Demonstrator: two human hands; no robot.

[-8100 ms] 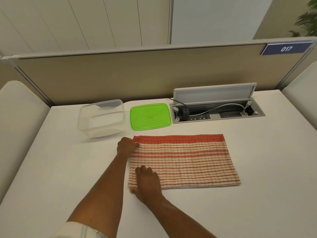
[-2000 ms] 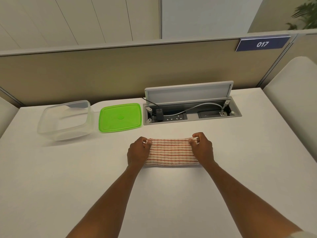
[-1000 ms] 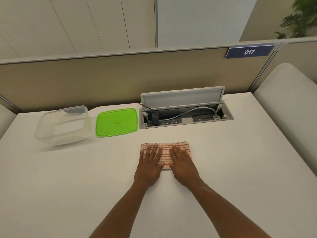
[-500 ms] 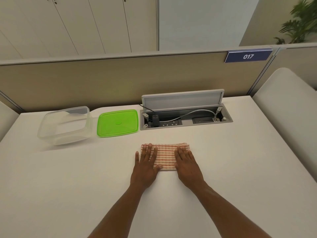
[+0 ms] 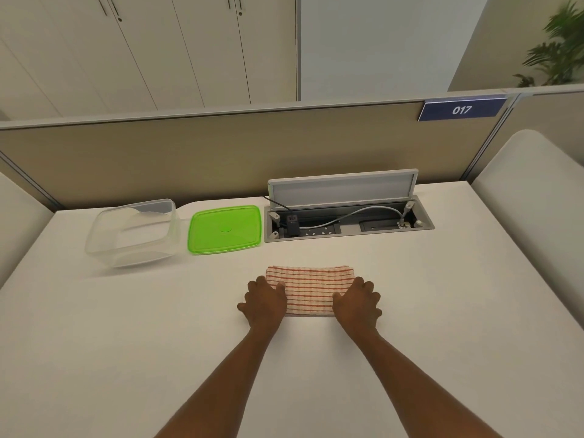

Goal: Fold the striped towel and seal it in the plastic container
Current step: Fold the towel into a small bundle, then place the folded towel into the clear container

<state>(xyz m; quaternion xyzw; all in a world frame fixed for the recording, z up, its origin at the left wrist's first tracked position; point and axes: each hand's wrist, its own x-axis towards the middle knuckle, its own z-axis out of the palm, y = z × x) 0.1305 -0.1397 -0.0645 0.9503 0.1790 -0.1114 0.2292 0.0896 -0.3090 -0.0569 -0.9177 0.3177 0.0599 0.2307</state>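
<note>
**Presently on the bench: one folded towel, one container, one lid**

Item 1. Striped towel [image 5: 311, 287], red lines on cream, folded to a compact rectangle. It lies flat on the white bench [image 5: 442, 311], roughly midway between the bench's left and right edges and nearer the far edge than the near one.

Item 2. Left hand [image 5: 264, 303], at the towel's left end. Its fingers are curled round that end with the thumb on top of the cloth; the grip is clenched on the towel.

Item 3. Right hand [image 5: 357, 303], at the towel's right end, mirrored: fingers curled over the edge, its grip likewise clenched on the towel. Both forearms run back toward the near edge.

Item 4. Plastic container [image 5: 132, 235], clear, open-topped, nothing visible inside. It stands toward the far left corner of the bench, well apart from the towel.

Item 5. Green lid [image 5: 225, 229], lying flat just beside the container on its right (a narrow strip of bench shows between them).

Item 6. Cable box [image 5: 347, 224], recessed in the bench along the far edge, right of the lid, its flap raised; a grey cable and a black plug sit within.

Item 7. Partition [image 5: 221, 159], beige, behind the far edge, bearing a blue sign [image 5: 461, 109] reading 017.
</note>
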